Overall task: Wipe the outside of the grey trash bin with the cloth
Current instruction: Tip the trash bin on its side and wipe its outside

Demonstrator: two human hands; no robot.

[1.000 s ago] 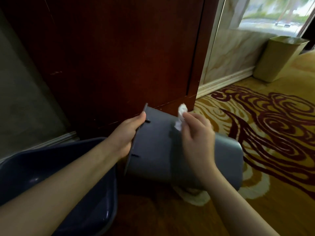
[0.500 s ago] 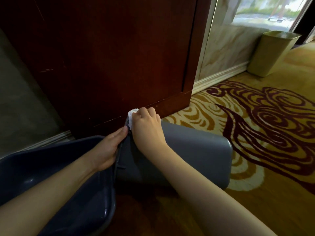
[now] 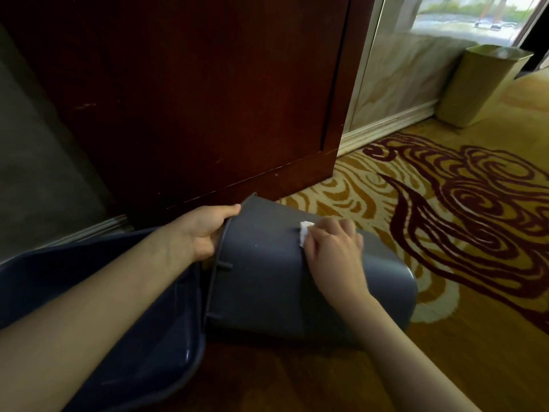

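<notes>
Nothing readable here, honestly: no labels, brand marks, numbers or signs on anything in view that I can make out.

Smooth matt plastic under my palm, that's the grey trash bin [image 3: 267, 281], with a soft sheen along its rounded base. The cloth [image 3: 304, 234] in my right hand [image 3: 334, 248] looks white, crumpled and fibrous. My left hand [image 3: 205, 230] grips the bin's thin hard rim. Beside it, the dark blue tub [image 3: 133, 346] is glossy plastic. Behind, the door [image 3: 193, 99] is polished reddish wood, lightly scuffed. The carpet [image 3: 445, 218] is a woven, patterned pile.
</notes>
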